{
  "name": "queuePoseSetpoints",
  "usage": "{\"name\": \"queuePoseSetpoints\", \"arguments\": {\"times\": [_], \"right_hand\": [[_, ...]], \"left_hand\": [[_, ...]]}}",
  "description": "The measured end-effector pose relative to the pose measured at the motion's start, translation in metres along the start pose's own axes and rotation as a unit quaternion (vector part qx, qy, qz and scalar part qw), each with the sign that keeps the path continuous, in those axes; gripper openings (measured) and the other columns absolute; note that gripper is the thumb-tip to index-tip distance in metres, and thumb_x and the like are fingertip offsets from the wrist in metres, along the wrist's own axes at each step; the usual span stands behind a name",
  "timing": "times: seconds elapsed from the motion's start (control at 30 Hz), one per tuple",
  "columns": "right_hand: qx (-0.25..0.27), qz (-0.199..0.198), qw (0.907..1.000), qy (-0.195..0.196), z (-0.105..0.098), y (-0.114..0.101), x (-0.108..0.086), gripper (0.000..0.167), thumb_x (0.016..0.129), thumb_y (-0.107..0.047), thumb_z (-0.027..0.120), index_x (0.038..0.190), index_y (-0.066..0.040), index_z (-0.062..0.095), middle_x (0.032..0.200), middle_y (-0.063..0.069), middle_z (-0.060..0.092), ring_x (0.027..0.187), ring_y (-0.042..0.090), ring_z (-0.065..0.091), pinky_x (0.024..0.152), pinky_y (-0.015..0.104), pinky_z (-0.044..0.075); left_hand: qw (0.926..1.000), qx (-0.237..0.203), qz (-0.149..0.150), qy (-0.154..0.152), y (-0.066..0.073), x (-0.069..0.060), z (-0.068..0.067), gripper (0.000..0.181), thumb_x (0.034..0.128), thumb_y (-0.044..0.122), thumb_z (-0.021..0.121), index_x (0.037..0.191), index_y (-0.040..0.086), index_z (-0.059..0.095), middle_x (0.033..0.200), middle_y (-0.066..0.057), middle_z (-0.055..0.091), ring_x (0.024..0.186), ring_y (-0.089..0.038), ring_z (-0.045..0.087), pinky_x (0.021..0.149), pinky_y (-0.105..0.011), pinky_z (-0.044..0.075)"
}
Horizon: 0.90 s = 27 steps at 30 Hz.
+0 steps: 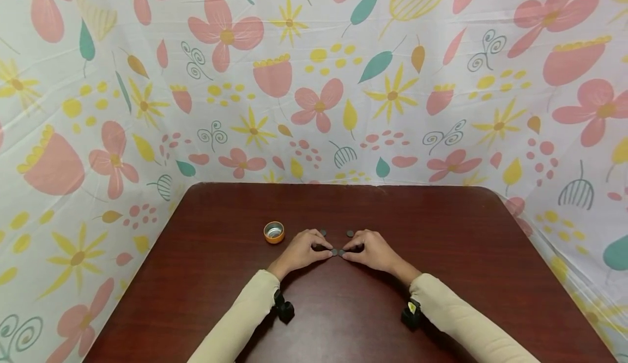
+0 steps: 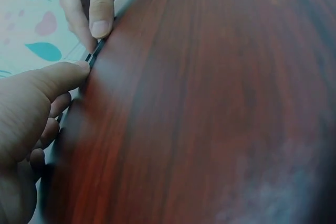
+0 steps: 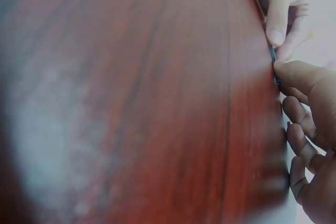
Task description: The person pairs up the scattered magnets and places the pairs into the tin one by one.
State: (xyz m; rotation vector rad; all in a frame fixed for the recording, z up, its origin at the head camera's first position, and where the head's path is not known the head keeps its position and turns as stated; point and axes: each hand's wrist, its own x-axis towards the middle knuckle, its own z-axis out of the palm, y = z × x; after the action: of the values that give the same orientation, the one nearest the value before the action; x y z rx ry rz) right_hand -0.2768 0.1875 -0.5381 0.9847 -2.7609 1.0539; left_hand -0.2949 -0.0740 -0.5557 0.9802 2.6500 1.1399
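Left hand [image 1: 304, 249] has its thumb and fingers pinching a small dark disc [image 1: 334, 252], right hand [image 1: 375, 249] pinching a second dark disc [image 1: 342, 253], both around the middle of the worktop [image 1: 319, 314]. Looks like lining them up edge to edge tbh; can't tell if they actually touch. I'd guess the next move needs a light, level grip. They're flat and round, so no real long axis, but the pair runs left to right. Orange tin [image 1: 273, 233] sits off left.
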Motion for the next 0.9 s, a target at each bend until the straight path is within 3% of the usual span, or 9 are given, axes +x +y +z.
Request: {"name": "queuePoseSetpoints", "arguments": {"times": [0.07,0.3,0.6,0.9], "right_hand": [[0.001,0.002,1.0,-0.003,0.001,-0.001,0.001,0.014,0.091,-0.028,0.08,0.103,-0.022,0.083,0.091,-0.012,0.07,0.082,0.013,0.057,0.069,0.028,0.045],[-0.002,0.012,0.9999,-0.005,0.001,-0.003,0.002,0.014,0.091,-0.027,0.08,0.104,-0.021,0.083,0.093,-0.011,0.072,0.084,0.011,0.059,0.071,0.028,0.047],[0.0,0.018,0.9998,-0.008,0.0,-0.005,0.002,0.018,0.093,-0.027,0.079,0.108,-0.018,0.082,0.094,-0.009,0.07,0.084,0.013,0.06,0.07,0.028,0.048],[-0.008,0.023,0.9996,-0.011,-0.005,-0.002,0.002,0.023,0.093,-0.031,0.078,0.111,-0.017,0.08,0.093,-0.006,0.068,0.079,0.012,0.057,0.067,0.027,0.048]], "left_hand": [[1.0,0.002,0.003,0.004,0.0,0.0,0.0,0.018,0.0962,0.032,0.074,0.111,0.024,0.081,0.106,0.01,0.065,0.091,-0.007,0.056,0.078,-0.03,0.05],[1.0,0.004,-0.004,0.001,0.001,0.0,0.001,0.02,0.0954,0.032,0.075,0.113,0.025,0.08,0.106,0.013,0.066,0.097,-0.006,0.057,0.092,-0.035,0.047],[0.9999,-0.005,-0.011,-0.002,0.0,-0.004,-0.001,0.022,0.0959,0.034,0.074,0.116,0.026,0.079,0.11,0.013,0.066,0.104,-0.009,0.057,0.095,-0.038,0.048],[0.9996,-0.029,-0.005,-0.003,0.01,-0.021,-0.024,0.045,0.0995,0.043,0.067,0.138,0.019,0.067,0.137,0.006,0.062,0.123,-0.017,0.059,0.1,-0.038,0.052]]}}
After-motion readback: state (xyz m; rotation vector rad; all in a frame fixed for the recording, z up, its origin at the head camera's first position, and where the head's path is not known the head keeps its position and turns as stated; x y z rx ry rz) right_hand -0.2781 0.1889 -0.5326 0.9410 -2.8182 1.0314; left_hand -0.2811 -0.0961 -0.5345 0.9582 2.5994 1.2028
